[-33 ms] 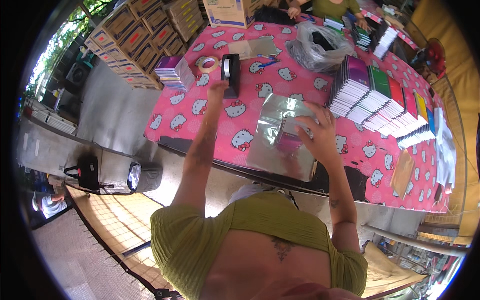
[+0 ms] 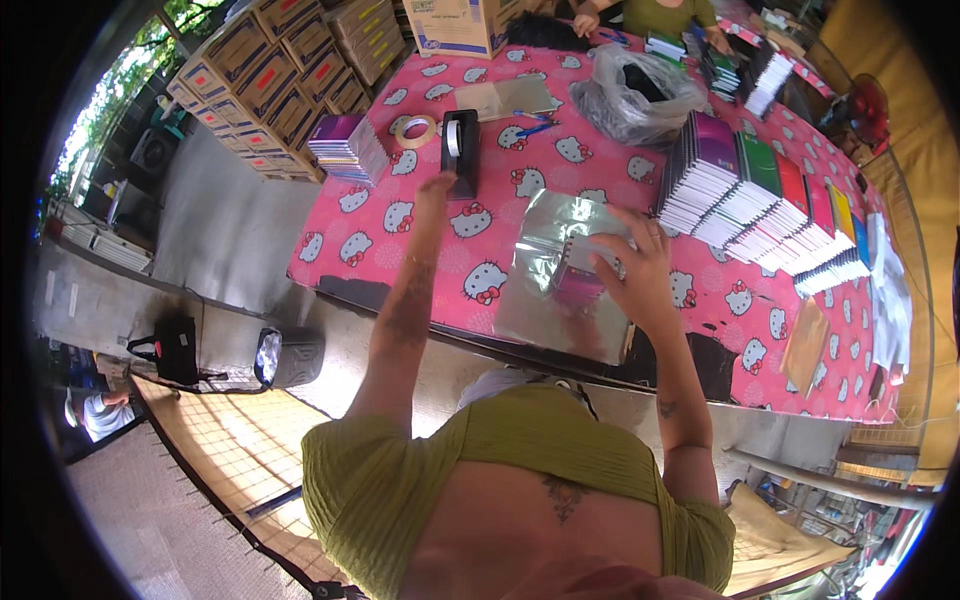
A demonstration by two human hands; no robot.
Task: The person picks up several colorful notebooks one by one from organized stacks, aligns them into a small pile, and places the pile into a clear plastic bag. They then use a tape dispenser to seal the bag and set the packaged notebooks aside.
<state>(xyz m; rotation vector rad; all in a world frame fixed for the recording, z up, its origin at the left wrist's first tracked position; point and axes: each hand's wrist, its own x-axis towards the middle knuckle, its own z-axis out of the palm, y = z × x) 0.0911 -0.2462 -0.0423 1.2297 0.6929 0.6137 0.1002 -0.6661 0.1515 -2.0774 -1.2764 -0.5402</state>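
Note:
My left hand (image 2: 436,186) is at the near end of a black tape dispenser (image 2: 462,175), fingers drawn together. What they pinch, if anything, is too small to make out. A roll of clear or white tape (image 2: 454,139) sits in the dispenser. My right hand (image 2: 640,262) rests with fingers apart on a shiny clear plastic sheet (image 2: 525,300) near the table's front edge. Under or within that plastic lies a spiral notebook (image 2: 580,285) with a pale and purple cover, partly hidden by my right hand and by glare.
Stacks of spiral notebooks (image 2: 740,190) stand right, a smaller stack (image 2: 345,148) left. Beside the dispenser lies a tan tape roll (image 2: 415,131). Pens (image 2: 535,128) and a plastic bag (image 2: 635,95) lie farther back. A co-worker's hand (image 2: 585,24) shows across the pink table (image 2: 380,245). Cartons (image 2: 270,80) are piled far left.
My left hand has come slightly nearer to me along the dispenser's near end. My right hand, the plastic sheet and the notebook look unmoved.

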